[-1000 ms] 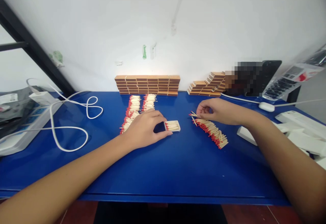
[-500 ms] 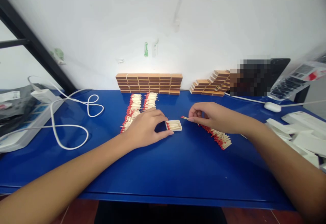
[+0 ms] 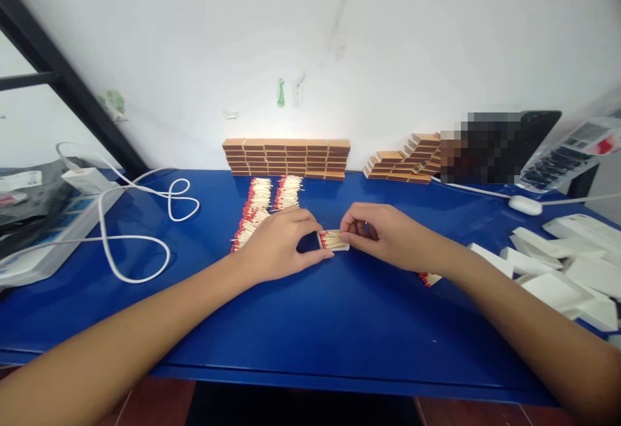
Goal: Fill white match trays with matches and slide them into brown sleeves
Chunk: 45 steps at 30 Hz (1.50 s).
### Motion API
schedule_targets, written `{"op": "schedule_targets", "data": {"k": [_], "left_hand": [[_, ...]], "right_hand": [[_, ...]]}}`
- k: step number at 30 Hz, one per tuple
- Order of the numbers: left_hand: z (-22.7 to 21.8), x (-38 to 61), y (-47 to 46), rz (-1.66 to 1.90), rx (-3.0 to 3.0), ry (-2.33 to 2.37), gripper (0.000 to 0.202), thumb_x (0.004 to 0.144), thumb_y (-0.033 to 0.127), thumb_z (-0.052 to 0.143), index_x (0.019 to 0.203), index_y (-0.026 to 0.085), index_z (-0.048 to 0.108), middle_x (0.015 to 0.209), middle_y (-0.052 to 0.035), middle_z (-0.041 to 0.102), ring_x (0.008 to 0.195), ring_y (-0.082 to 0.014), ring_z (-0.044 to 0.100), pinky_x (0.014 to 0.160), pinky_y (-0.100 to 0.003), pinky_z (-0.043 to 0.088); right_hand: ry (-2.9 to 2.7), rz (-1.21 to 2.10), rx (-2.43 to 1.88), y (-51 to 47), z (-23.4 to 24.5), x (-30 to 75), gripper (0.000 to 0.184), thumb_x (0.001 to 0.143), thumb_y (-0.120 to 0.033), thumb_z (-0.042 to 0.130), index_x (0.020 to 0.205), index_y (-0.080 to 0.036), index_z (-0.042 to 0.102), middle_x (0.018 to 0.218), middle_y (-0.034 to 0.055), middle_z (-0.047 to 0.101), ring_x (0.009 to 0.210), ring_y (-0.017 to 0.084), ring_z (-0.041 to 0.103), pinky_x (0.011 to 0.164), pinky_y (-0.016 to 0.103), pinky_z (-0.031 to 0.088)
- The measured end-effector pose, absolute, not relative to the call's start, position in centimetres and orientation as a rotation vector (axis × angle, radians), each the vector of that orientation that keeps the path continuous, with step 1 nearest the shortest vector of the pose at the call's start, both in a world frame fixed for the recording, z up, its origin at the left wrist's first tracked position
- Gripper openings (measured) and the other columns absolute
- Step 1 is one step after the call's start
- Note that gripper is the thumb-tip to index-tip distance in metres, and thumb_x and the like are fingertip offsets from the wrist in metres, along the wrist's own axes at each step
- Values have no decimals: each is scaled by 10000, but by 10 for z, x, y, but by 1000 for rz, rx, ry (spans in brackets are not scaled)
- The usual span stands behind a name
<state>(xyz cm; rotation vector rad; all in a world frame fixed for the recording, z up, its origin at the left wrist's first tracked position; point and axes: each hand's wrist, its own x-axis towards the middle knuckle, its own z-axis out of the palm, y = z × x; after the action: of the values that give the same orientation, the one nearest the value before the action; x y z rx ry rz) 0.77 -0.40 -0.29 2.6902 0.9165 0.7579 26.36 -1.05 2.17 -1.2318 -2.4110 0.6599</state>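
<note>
A small white matchbox tray (image 3: 332,240) with red-tipped matches in it lies on the blue table (image 3: 310,322). My left hand (image 3: 279,242) is curled around the tray's left end, thumb and fingers pinching it. My right hand (image 3: 376,232) sits at the tray's right end with fingers pinched on a match laid into the tray. Rows of loose matches (image 3: 262,203) lie behind my left hand. Another pile of matches (image 3: 429,278) is mostly hidden under my right forearm.
Stacked brown matchboxes (image 3: 287,159) line the wall, with a stepped stack (image 3: 402,165) to their right. White cables (image 3: 138,238) and a power strip (image 3: 43,235) lie at the left. White empty sleeves (image 3: 557,264) are piled at the right, near a white mouse (image 3: 525,205).
My right hand left the match pile on the right and moved left with a match to the tray. My left hand stayed on the tray.
</note>
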Motion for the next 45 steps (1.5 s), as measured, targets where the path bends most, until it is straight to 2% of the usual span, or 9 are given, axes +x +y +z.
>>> {"op": "schedule_targets", "data": {"k": [14, 20, 24, 32, 38, 45], "left_hand": [[-4, 6, -3, 763, 2692, 904, 314, 949, 478, 778, 1097, 202, 757, 1085, -71, 738, 1025, -261, 681, 927, -425, 573], [-5, 7, -3, 762, 2702, 909, 327, 958, 486, 765, 1114, 198, 760, 1091, -74, 739, 1039, -267, 680, 935, -429, 573], [-5, 7, -3, 766, 2695, 919, 327, 963, 496, 755, 1110, 204, 762, 1082, -75, 740, 1028, -265, 682, 931, -432, 576], [-4, 7, -4, 769, 2706, 918, 317, 955, 483, 768, 1100, 201, 757, 1093, -83, 741, 1048, -274, 683, 938, -436, 576], [-4, 8, -5, 762, 2704, 927, 315, 953, 484, 769, 1099, 205, 761, 1089, -77, 742, 1037, -269, 685, 931, -426, 572], [-5, 7, -3, 761, 2701, 924, 316, 959, 479, 766, 1115, 205, 763, 1100, -75, 741, 1040, -270, 682, 930, -429, 571]], "right_hand": [[-2360, 825, -1280, -12, 22, 261, 231, 980, -428, 607, 901, -226, 684, 834, 27, 693, 680, 164, 573, 625, 300, 443], [-2248, 599, -1417, 6, 31, 292, 348, 953, -575, 644, 899, -235, 699, 810, 37, 718, 706, 186, 608, 648, 319, 453], [-2147, 400, -1710, 20, 30, 310, 361, 919, -564, 672, 801, -222, 689, 751, 65, 730, 660, 202, 614, 603, 340, 426], [-2132, 416, -1976, 12, 22, 290, 361, 923, -526, 662, 714, -233, 681, 728, 68, 764, 645, 216, 666, 587, 337, 438], [-2129, 392, -1984, 7, 25, 282, 395, 891, -604, 685, 736, -240, 685, 781, 69, 770, 728, 247, 693, 618, 352, 439], [-2198, 475, -1914, 3, 24, 276, 178, 948, -363, 634, 842, -228, 681, 773, 46, 755, 650, 194, 650, 589, 320, 403]]}}
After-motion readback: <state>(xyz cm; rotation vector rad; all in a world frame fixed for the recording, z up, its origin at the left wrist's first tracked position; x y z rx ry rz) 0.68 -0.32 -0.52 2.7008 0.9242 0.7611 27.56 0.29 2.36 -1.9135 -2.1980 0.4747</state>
